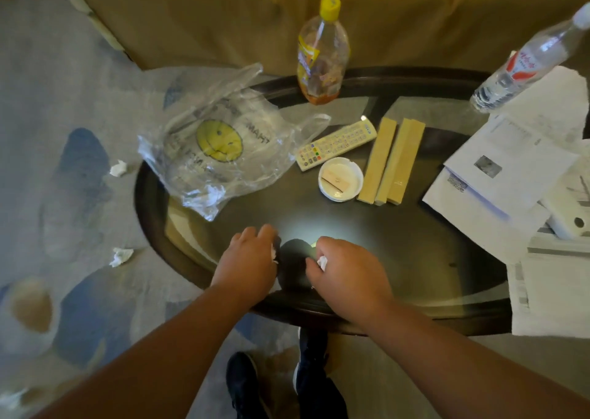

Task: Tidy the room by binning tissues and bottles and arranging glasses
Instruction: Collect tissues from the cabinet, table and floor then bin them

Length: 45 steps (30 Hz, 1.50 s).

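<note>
While both hands (pixel 247 259) (pixel 346 267) clutch tissues, two bottles (pixel 322 51) (pixel 526 58) stand.

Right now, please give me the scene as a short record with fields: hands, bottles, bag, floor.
left hand: closed on a white tissue, above the table
right hand: closed on a white tissue
bottles: yellow-capped bottle and clear water bottle, both upright on the table's far side
bag: plastic bag with smiley face, on the table's left part
floor: crumpled tissues on the carpet, left of the table
</note>
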### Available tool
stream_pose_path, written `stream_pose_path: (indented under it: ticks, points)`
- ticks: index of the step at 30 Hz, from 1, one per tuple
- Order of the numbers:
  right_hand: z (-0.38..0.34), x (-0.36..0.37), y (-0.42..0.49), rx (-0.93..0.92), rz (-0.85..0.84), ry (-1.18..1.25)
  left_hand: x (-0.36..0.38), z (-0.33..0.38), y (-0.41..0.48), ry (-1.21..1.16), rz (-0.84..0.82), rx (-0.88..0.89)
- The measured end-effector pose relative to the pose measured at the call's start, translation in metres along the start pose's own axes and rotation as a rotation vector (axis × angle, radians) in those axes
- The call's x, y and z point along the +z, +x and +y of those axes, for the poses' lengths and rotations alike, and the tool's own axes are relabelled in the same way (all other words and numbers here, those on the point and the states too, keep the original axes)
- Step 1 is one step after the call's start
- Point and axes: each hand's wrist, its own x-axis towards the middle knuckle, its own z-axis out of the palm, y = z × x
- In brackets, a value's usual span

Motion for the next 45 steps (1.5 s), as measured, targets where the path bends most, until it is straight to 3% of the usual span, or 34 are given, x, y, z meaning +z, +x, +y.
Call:
stream_pose_path:
  ticks: [12, 24, 34, 45]
  points:
    - [-0.13, -0.063, -0.039, -0.264, -0.003, -0.024, -0.135, -0.017, -0.138, -0.181, 0.223, -0.236]
    - [-0.214, -0.083, -0.101, -0.513, 0.037, -0.105, -0.176, -0.046, -0.241, -0.189, 0.439, -0.325]
    - [-0.304, -0.052, -0.184, -0.687, 0.065, -0.097, -0.195, -0.097, -0.367, -0.121, 0.509, -0.424]
    - [-0.433, 0.023, -0.293, -0.962, -0.065, -0.141, -0.189, -0.193, -0.541, -0.133, 0.648, -0.657]
